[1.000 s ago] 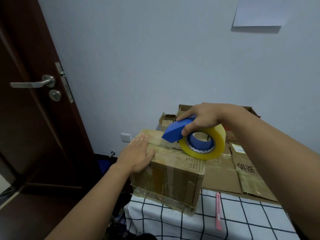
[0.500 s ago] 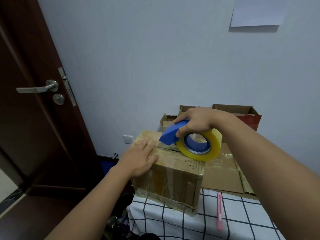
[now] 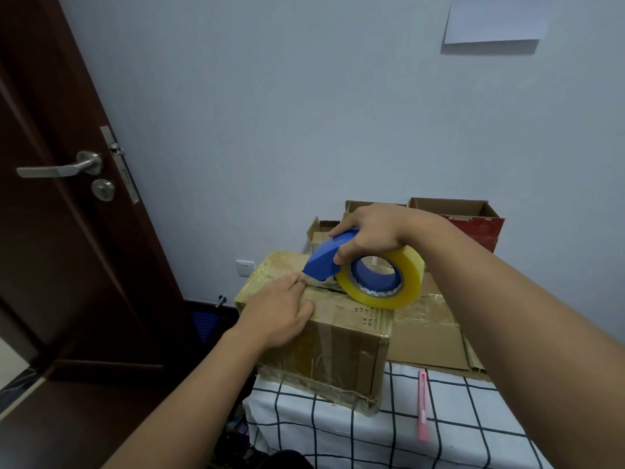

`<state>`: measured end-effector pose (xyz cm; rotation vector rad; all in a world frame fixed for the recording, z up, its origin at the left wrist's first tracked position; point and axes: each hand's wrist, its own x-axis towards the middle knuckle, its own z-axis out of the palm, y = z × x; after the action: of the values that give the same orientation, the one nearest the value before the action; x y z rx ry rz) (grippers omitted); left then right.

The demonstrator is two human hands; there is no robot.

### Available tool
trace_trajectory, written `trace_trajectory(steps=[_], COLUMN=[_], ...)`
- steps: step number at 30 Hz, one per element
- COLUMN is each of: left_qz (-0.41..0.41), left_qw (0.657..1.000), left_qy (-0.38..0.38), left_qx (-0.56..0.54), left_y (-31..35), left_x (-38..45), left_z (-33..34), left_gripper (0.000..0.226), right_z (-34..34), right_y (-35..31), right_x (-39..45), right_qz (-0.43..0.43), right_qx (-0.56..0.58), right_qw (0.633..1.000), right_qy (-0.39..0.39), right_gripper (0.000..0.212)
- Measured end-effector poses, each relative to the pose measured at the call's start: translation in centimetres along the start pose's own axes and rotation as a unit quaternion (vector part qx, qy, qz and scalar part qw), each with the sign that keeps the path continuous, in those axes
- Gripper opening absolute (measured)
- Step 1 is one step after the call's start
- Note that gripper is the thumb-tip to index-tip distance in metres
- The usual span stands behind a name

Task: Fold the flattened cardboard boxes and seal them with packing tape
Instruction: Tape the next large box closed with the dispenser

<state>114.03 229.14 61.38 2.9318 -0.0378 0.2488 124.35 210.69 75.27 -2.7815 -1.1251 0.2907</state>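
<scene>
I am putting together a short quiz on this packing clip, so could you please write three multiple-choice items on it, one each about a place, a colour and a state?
1. Where does the pink utility knife lie?
A. on the checked cloth, right of the taped box
B. on top of the taped box
C. inside the red box

2. What colour is the tape dispenser?
A. green
B. blue
C. black

3. What is the left hand doing?
A. holding the knife
B. resting flat on the taped box
C. turning the door handle

Answers: 1 A, it lies on the checked cloth beside the taped box; 2 B, its shell is blue; 3 B, the fingers lie straight on the box top.
</scene>
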Motion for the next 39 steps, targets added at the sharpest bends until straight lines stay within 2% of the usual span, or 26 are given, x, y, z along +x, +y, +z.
trace_trajectory(steps=[2,6,10,20,27,31,34,37,39], left_qz=[0.000,0.021,0.012,0.015,0.007,0.035,0.070,0.043,0.040], left_qw=[1.000,0.999,0.998,0.997,0.998,0.999,0.997,0.998,0.997], left_qy=[0.013,0.024,0.040,0.024,0.014,0.024,-0.005,-0.047,-0.060], left_qx=[-0.014,-0.014,-0.046,-0.066,-0.064,-0.031,-0.006,-0.014,-0.009], left_y=[0.4,0.7,0.6,0.6,0.4,0.3,0.4,0.2,-0.1], left_x=[0.1,0.1,0.1,0.3,0.6,0.9,1.3,1.9,2.1], left_z=[-0.2,0.1,0.1,-0.4,-0.1,-0.2,-0.4,-0.3,-0.1], left_gripper=[0.043,0.048,0.044,0.040,0.046,0.061,0.063,0.059,0.071], right_z=[0.0,-0.1,-0.5,-1.6,-1.9,-1.6,-1.2,-1.1,-1.2], right_y=[-0.1,-0.1,-0.2,0.7,0.7,0.6,0.5,0.0,-0.1], right_x=[0.0,-0.2,-0.5,-1.9,-2.1,-2.1,-1.8,-1.5,-1.6], right_qz=[0.001,0.002,0.009,0.038,0.045,0.040,0.037,0.032,0.032], right_qx=[-0.002,-0.005,-0.006,-0.004,-0.002,0.000,-0.007,-0.009,-0.013], right_qw=[1.000,1.000,1.000,0.998,0.997,0.999,0.999,0.999,0.999], right_qy=[-0.001,-0.006,-0.016,-0.043,-0.059,-0.037,-0.031,-0.036,-0.033], right_gripper=[0.058,0.057,0.057,0.058,0.058,0.057,0.059,0.058,0.056])
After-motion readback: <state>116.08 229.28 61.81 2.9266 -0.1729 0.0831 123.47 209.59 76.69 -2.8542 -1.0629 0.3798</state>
